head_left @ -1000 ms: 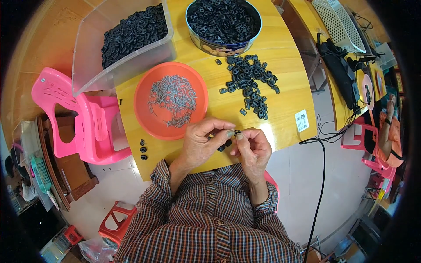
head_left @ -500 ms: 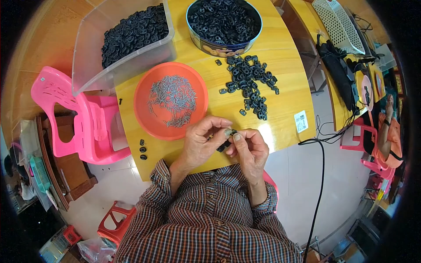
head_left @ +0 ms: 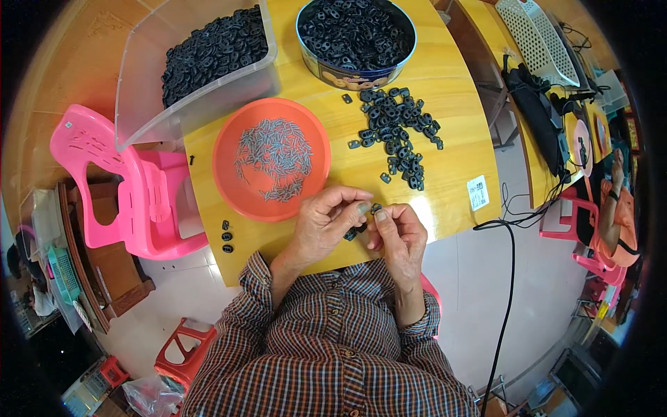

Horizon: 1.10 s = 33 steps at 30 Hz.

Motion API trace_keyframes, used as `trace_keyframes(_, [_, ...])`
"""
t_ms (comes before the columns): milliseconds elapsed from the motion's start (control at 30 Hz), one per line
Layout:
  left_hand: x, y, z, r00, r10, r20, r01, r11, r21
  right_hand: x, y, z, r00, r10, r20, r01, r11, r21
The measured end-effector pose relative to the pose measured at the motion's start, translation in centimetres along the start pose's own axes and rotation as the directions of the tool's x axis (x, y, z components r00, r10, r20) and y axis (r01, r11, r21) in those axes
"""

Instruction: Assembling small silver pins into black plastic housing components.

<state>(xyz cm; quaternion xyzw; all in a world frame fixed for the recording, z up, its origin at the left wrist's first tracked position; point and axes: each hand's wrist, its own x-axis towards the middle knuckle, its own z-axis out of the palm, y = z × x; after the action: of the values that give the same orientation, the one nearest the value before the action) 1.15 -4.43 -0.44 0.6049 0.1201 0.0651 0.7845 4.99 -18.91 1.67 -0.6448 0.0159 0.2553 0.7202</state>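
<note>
Close together over the near edge of the table, my two hands work at a small black cord lock (head_left: 376,208) with two holes. My right hand (head_left: 401,240) pinches it between thumb and fingers. Beside it, the thumb and forefinger of my left hand (head_left: 321,221) are drawn together; whatever lies between them is too small to make out. More black cord locks (head_left: 353,233) show partly under my hands. An orange plate (head_left: 226,187) to the left bears many short silver metal pieces (head_left: 274,156). Loose cord locks (head_left: 396,128) lie in a pile beyond my right hand.
A clear plastic bin (head_left: 201,104) and a round tin (head_left: 358,78), both full of black pieces, stand at the far side. Left of the yellow table (head_left: 451,139) is a pink chair (head_left: 149,201). A black cable (head_left: 511,278) hangs at the right; another person's arm (head_left: 611,201) shows beyond.
My left fingertips have drawn slightly away from the cord lock. The cord lock has turned in my right fingers, so its holes now show.
</note>
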Motion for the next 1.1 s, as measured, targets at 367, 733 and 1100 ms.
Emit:
trace_keyframes(367, [0.1,-0.9,0.2,1.000,0.010,-0.012,-0.012,0.996,-0.092,0.0,0.2,0.0,1.000,-0.015,-0.021,0.015,1.000,-0.026])
trace_keyframes(733, [-0.2,-1.0,0.4,0.997,0.018,-0.074,-0.020,0.999,-0.028,0.0,0.5,0.1,0.998,-0.035,-0.045,0.032,0.998,-0.057])
trace_keyframes(1100, [-0.1,-0.8,1.1,0.999,-0.003,-0.040,-0.003,0.989,-0.149,0.4,0.5,0.0,0.999,0.021,-0.043,-0.013,0.984,0.175])
